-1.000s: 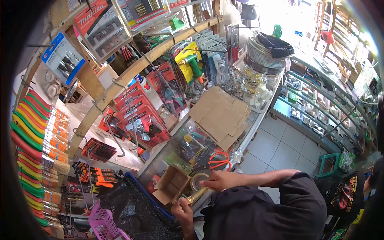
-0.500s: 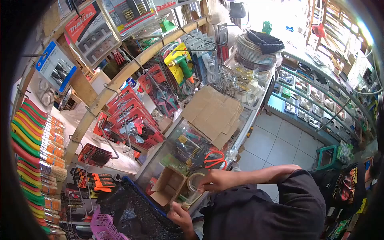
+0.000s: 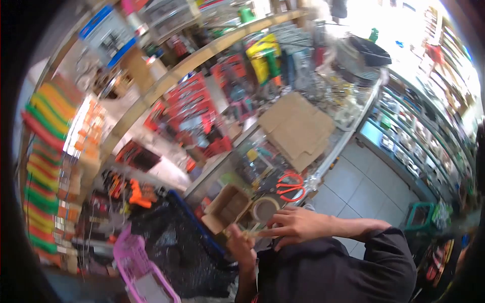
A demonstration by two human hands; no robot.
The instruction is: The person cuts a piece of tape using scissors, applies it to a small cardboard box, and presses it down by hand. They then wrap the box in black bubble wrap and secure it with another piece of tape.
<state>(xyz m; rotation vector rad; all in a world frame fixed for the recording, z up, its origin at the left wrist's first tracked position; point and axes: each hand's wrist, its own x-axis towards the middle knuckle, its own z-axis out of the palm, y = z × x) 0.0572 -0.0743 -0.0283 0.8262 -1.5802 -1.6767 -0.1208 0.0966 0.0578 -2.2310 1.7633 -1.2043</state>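
My left hand (image 3: 241, 247) is blurred in front of the small open cardboard box (image 3: 214, 223), its thumb raised and its other fingers curled. Something small and yellowish shows by its fingers, too smeared to name. From the right my right hand (image 3: 298, 226) reaches across with its fingers stretched out, one fingertip right at the left hand. Just beyond the right hand lies a roll of tape (image 3: 255, 209), beside the box on the glass counter. Scissors with orange handles (image 3: 289, 195) lie past the tape roll.
A flattened cardboard piece (image 3: 298, 129) lies farther along the glass counter. A purple plastic basket (image 3: 132, 260) and black netting (image 3: 177, 252) are at lower left. Paintbrushes (image 3: 48, 177) and packaged tools (image 3: 194, 111) hang along the left. Tiled floor (image 3: 353, 177) lies right of the counter.
My right hand has moved from beside the tape roll to my left hand, its fingers now extended. The left hand has risen slightly. The whole view has shifted and blurred.
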